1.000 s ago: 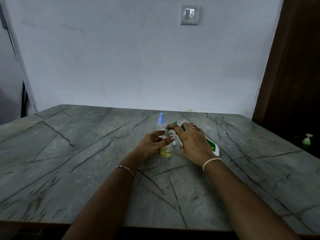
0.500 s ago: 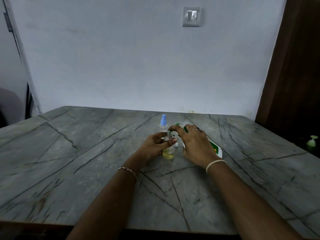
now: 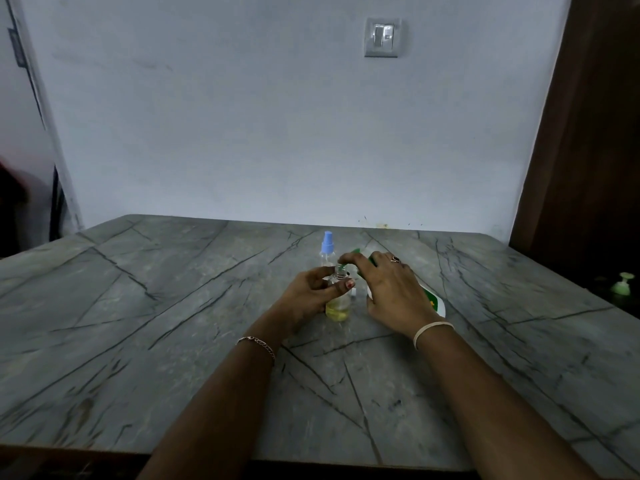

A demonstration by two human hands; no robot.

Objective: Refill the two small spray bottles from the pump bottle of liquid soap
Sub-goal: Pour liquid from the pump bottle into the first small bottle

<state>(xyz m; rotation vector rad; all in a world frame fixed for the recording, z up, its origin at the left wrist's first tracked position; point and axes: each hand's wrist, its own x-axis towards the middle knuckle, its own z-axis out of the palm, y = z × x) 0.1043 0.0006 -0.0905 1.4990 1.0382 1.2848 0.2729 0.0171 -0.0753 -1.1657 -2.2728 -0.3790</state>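
A small clear spray bottle (image 3: pixel 337 306) with yellowish liquid in its bottom stands uncapped on the grey marbled table (image 3: pixel 173 323). My left hand (image 3: pixel 308 294) grips its upper body. My right hand (image 3: pixel 388 289) lies over the white-and-green pump bottle (image 3: pixel 434 301), which is tilted with its green nozzle (image 3: pixel 346 261) at the small bottle's mouth; my fingers rest on the pump head. A second small spray bottle (image 3: pixel 326 251) with a blue sprayer stands just behind. A small white part (image 3: pixel 354 292) lies between the bottles.
A wall with a light switch (image 3: pixel 382 37) rises behind the table. A dark wooden door (image 3: pixel 595 150) stands at the right, with a green pump top (image 3: pixel 623 284) low beside it. The table's front edge runs along the bottom.
Both hands keep the same hold on the bottles. Only my head has shifted slightly, so the scene sits a little to the right in the frame.
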